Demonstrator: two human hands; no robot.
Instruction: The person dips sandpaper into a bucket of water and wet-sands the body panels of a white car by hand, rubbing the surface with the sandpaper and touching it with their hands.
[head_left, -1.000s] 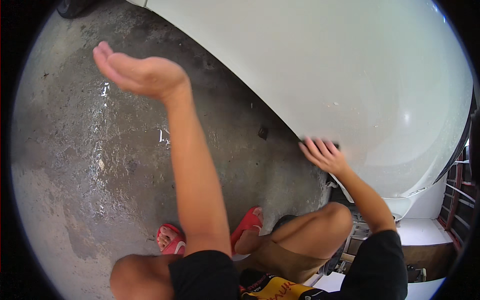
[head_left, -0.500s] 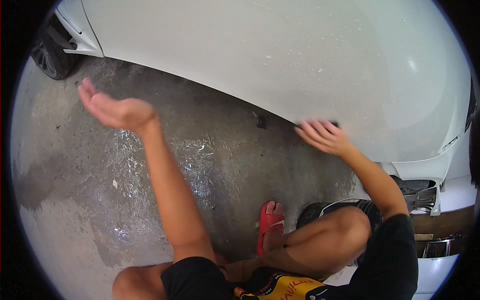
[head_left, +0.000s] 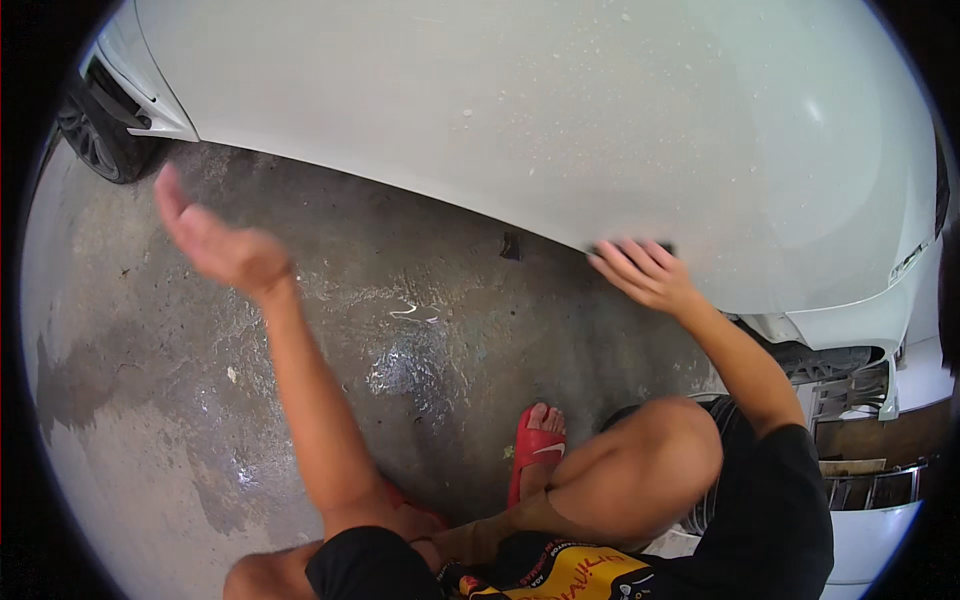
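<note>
White car panel (head_left: 520,120), water-beaded, overhangs wet concrete (head_left: 400,370); right hand (head_left: 645,276) grips a dark block (head_left: 663,247), left hand (head_left: 228,246) unclenched.

Open room lies above the wet floor (head_left: 500,335), with the white panel (head_left: 400,90) barring the way ahead.

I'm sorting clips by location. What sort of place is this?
Probably a vehicle workshop or garage: a large white car panel, speckled with what look like droplets, fills the upper view, a wheel shows at upper left, and the rough concrete floor has shiny, wet-looking patches.
</note>
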